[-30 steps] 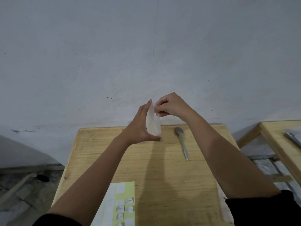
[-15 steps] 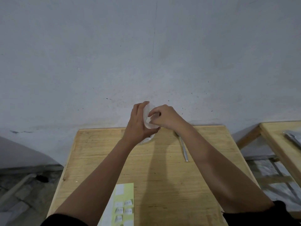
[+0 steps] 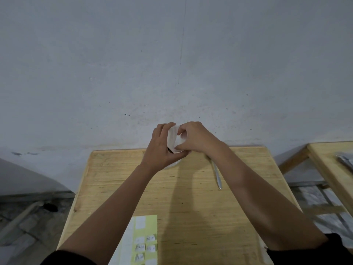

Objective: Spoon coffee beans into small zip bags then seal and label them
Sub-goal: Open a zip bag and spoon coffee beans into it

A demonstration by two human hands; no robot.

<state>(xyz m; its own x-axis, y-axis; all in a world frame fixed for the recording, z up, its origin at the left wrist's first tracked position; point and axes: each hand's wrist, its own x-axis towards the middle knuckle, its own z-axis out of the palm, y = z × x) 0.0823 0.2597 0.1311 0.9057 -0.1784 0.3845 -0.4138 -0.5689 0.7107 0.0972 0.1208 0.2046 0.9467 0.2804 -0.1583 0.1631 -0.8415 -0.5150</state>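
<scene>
Hands (image 3: 161,148) round zip bag (image 3: 172,139), bowl (image 3: 173,165) half-hidden beneath, spoon (image 3: 217,174) beside

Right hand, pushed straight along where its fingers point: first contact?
The right hand points left at the zip bag it pinches, so that first; just beyond, the left hand holding the bag's other side. Depth between them is unclear.

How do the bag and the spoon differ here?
The bag is held up by the left hand and right hand; the spoon lies untouched on the table. The bag is pale and broad; the spoon is slim, shiny metal. Both are toward the table's far end.
</scene>
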